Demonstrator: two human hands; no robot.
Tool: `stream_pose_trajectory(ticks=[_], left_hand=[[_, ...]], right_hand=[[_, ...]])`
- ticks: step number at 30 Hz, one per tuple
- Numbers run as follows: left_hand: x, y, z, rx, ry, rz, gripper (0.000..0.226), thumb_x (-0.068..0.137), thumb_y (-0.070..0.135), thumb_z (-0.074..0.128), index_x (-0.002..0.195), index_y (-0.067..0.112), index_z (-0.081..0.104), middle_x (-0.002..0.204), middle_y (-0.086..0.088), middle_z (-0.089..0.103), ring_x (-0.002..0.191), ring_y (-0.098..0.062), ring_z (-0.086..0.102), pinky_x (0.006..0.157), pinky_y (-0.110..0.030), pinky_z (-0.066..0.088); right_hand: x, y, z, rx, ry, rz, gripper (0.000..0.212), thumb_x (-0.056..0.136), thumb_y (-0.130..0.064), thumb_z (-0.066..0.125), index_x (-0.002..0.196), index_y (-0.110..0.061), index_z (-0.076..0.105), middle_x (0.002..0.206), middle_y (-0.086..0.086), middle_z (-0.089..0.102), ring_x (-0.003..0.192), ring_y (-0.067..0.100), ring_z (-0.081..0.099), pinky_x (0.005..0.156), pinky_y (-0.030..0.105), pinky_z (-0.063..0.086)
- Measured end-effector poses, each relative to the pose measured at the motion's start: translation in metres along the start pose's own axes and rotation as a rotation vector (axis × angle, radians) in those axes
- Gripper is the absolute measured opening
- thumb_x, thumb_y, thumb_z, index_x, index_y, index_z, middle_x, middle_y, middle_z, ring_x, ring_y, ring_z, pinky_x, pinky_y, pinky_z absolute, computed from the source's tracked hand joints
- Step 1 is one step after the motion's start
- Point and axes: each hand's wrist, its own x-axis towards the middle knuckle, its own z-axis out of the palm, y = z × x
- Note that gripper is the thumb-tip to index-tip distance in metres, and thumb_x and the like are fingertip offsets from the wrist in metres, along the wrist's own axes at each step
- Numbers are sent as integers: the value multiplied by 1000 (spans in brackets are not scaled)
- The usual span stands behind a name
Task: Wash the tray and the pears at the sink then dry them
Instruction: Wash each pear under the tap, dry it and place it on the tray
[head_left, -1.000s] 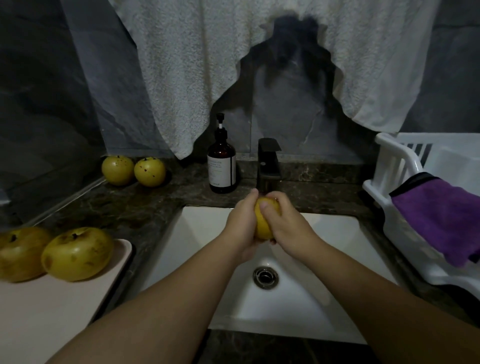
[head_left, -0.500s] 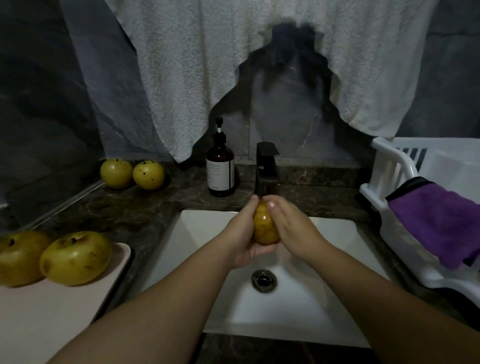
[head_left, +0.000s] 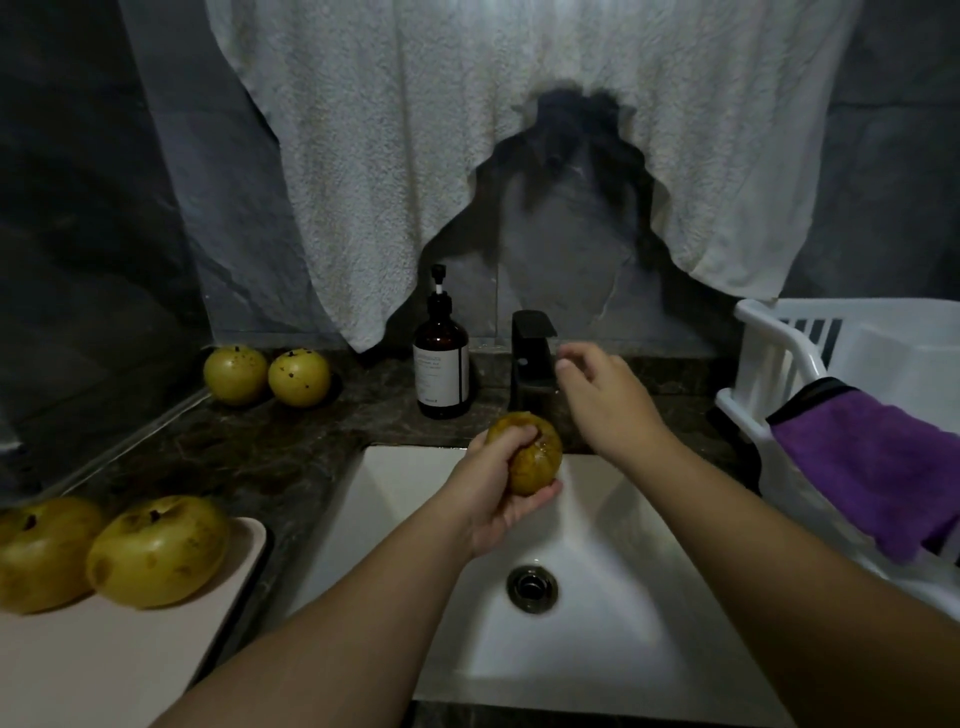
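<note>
My left hand grips a wet yellow-brown pear over the back of the white sink. My right hand is off the pear, raised beside the black faucet, fingers loosely curled and holding nothing. Two big pears lie on the pale pink tray at the lower left. Two smaller spotted pears sit on the dark counter at the back left.
A brown soap pump bottle stands left of the faucet. A white dish rack with a purple cloth draped over its edge fills the right side. A white towel hangs on the wall above. The drain is in the sink's middle.
My right hand has let go of the pear and risen to the faucet. The left hand alone keeps the pear, a little lower and to the right.
</note>
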Motion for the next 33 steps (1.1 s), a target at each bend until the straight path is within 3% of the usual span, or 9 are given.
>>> stream_pose_trajectory(ticks=[4,8,11,16,23,29,33], left_hand=[[4,-1,-3,-45,-14,-8,46,96,28,72,138,27,53,134,-19,59,111,-35,68,64,-39,64],[9,-2,-5,-74,-15,-16,49,96,32,73,140,22,55,134,-21,62,103,-34,72,64,-39,63],[13,-4,-6,-76,-23,-17,51,94,34,74,140,21,56,135,-21,62,100,-34,73,64,-38,63],[14,-6,-7,-60,-30,-23,51,96,34,72,142,21,55,137,-23,61,96,-36,72,59,-35,62],[13,-5,-7,-60,-40,-22,51,97,36,70,143,22,53,137,-22,60,96,-37,72,59,-36,63],[13,-5,-7,-55,-42,-18,52,97,37,69,145,24,52,137,-22,61,79,-35,77,59,-36,63],[13,-5,-8,-55,-40,-7,51,99,38,67,145,24,53,138,-21,61,72,-33,77,57,-35,62]], right_hand=[[18,-7,6,-84,-107,15,41,103,-47,42,141,-34,55,140,8,51,119,22,56,92,34,42],[25,-8,12,-71,-124,41,42,104,-42,40,144,-34,50,144,9,52,123,25,56,103,44,47],[27,-8,13,-57,-124,47,42,105,-36,38,146,-33,47,149,11,49,128,27,53,107,44,45],[27,-11,13,-72,-157,41,46,106,-30,35,152,-35,41,152,15,44,124,31,55,107,46,45],[28,-15,7,4,-199,67,54,104,-24,38,155,-41,33,156,14,37,123,32,55,101,45,49],[30,-19,3,10,-202,59,58,101,-19,43,155,-38,33,148,13,45,108,28,59,68,30,41],[24,-22,1,137,-207,87,53,105,-20,41,155,-36,34,137,0,48,108,15,54,77,28,42]])
